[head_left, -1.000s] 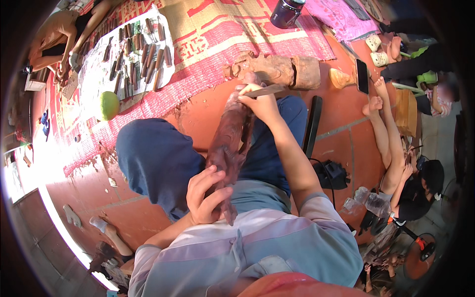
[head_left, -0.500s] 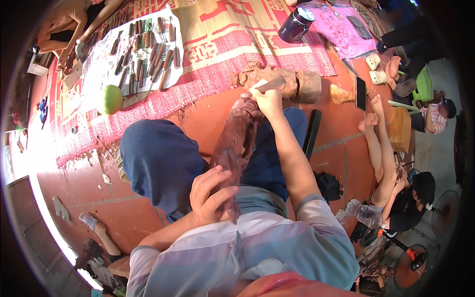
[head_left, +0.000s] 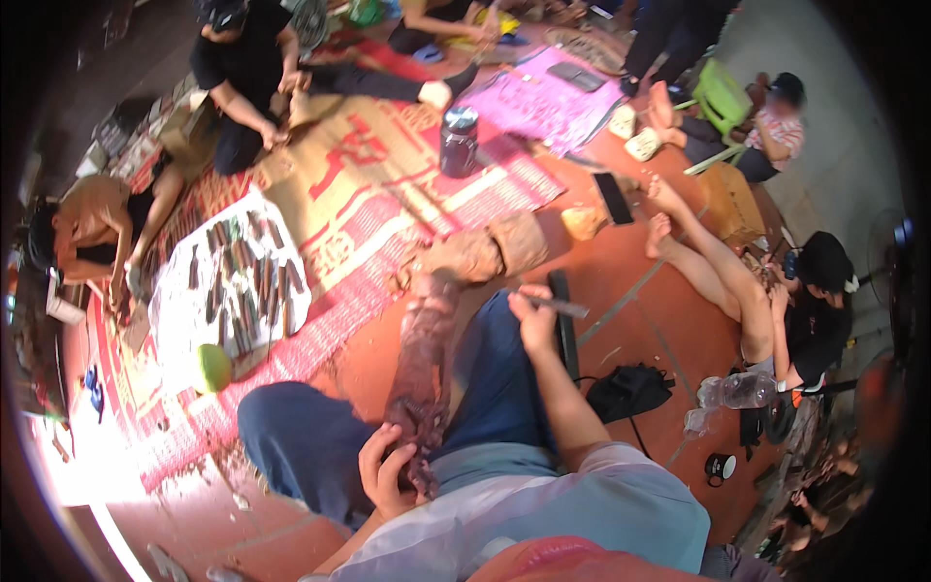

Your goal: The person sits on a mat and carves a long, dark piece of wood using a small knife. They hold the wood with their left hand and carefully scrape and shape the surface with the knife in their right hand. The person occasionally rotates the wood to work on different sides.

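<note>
A long reddish-brown wood carving [head_left: 419,354] lies between my legs, its far end by a thick, lighter wood log [head_left: 470,254] on the tiles. My left hand [head_left: 386,470] is wrapped round the carving's near end, which has a knobby, cut surface. Over my right knee, my right hand [head_left: 533,318] grips a carving chisel [head_left: 566,308], whose brownish end sticks out to the right. The chisel is apart from the carving. Its other end is hidden by my fingers.
A white cloth [head_left: 175,301] with several wooden-handled tools lies on the red-and-yellow mat [head_left: 339,218], near a green round fruit [head_left: 211,369]. A dark flask [head_left: 459,145] stands farther off. Right are a phone [head_left: 612,199], a black bag [head_left: 628,393], a mug [head_left: 720,469] and a seated person's legs [head_left: 713,247].
My right hand has moved off the carving's far end, to the right and toward me, with the chisel still in it. My left hand stays on the near end. The view has turned.
</note>
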A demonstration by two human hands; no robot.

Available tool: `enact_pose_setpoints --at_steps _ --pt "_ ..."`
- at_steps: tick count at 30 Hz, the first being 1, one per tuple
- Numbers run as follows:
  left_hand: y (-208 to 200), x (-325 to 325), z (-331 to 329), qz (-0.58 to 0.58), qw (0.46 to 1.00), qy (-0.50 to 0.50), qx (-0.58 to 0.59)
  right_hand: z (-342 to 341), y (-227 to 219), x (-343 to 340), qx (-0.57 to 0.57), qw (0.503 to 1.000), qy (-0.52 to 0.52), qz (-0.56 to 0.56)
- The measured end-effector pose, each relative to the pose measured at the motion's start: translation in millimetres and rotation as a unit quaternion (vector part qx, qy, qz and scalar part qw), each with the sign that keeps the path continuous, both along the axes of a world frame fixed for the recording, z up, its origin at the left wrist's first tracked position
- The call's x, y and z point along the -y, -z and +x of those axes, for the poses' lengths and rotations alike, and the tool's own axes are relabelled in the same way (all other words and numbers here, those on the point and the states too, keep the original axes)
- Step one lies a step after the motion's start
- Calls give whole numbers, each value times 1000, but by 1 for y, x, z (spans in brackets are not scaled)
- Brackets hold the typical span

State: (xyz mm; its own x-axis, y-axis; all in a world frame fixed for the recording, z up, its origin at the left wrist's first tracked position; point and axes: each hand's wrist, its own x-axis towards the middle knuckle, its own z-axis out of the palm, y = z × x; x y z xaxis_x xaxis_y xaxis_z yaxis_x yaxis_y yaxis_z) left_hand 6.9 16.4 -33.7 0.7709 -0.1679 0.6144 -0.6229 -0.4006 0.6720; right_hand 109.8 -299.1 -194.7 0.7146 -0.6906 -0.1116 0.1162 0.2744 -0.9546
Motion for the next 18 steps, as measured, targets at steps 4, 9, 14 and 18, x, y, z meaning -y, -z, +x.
enact_pose_setpoints --at_steps 4,9,14,18 --pt "-13 12 0 -3 1000 19 -14 -10 -3 -8 17 998 11 -64" --pt "-10 14 -6 16 1000 16 -3 -14 20 -8 42 994 -4 -102" --pt "-20 8 -16 55 997 50 -7 -18 13 -2 48 991 -25 -122" --pt "-16 6 -17 46 998 48 1 -18 4 -5 66 991 -11 -116"
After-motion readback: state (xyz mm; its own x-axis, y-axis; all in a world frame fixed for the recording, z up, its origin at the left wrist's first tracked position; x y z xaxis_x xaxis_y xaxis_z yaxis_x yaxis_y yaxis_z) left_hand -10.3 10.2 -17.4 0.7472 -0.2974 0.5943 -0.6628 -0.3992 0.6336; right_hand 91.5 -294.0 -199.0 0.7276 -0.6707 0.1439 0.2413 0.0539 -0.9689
